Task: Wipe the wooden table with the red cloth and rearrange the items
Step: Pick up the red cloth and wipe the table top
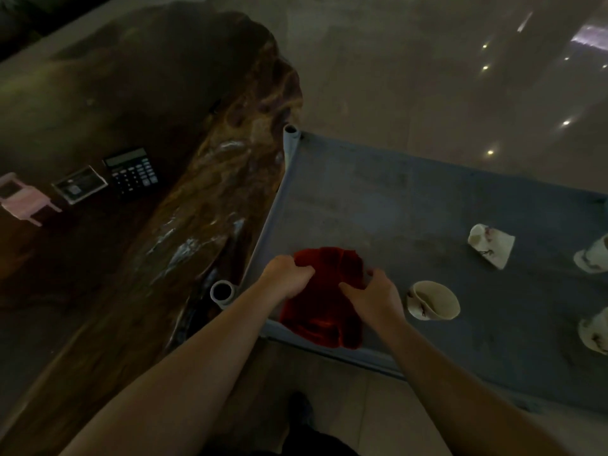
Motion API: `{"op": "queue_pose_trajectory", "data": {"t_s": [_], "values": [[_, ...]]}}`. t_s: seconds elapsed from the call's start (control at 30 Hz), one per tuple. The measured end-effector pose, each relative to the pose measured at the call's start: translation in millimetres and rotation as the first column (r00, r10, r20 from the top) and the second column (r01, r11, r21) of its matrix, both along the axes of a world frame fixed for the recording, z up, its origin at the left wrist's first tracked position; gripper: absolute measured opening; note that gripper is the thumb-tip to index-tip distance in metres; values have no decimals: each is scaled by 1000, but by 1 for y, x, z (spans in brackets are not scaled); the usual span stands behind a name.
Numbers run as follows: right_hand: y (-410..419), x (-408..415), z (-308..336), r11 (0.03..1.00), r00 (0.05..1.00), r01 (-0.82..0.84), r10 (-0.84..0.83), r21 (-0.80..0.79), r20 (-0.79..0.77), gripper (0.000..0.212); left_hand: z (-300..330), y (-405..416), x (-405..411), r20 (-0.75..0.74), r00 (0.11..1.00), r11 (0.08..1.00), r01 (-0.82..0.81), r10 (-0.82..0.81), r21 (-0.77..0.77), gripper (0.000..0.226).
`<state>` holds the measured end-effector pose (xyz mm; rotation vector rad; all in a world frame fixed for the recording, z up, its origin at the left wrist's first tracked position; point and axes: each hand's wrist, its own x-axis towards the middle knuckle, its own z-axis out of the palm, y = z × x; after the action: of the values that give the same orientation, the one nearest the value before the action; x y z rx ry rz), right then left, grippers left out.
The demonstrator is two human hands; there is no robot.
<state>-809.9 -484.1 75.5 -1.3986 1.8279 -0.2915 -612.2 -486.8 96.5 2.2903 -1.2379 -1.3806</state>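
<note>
The room is dim, with a shiny floor (427,77). Beside the dark wooden worktop (115,126) stands a grey shelf (394,209). On its near corner lies the crumpled red cloth (324,297), gripped by the left hand (289,274) and right hand (371,296).

1 red cloth (324,297); 4 cups (432,300); 1 calculator (133,174); 2 hands (289,274).

Dim room, glossy tiled floor (427,77) reflecting ceiling lights, grey shelf (411,199)

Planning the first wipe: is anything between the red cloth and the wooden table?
Only the grey shelf's raised edge beside the wooden table. Both hands, left and right, already touch the red cloth.
</note>
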Motion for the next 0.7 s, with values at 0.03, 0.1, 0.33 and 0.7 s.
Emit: {"op": "queue_pose_trajectory", "data": {"t_s": [0.03, 0.1, 0.33, 0.7], "values": [[-1, 0, 0, 1000, 1000, -17, 17, 4, 11, 73, 3, 0, 0, -60, 998, 1000, -4, 4, -4, 36], [-3, -1, 0, 998, 997, -58, 58, -5, 42, 68, 10, 2, 1, -181, 983, 999, -34, 30, -21, 46], [-19, 15, 17, 985, 960, -172, 174, -24, 219, 44, 39, 33, 20, -610, 757, 958, -287, 233, 10, 31], [23, 133, 99, 811, 586, -584, 427, -7, 689, 44, 99, 168, 130, -857, 419, 753, -656, 300, -57, 51]]}}
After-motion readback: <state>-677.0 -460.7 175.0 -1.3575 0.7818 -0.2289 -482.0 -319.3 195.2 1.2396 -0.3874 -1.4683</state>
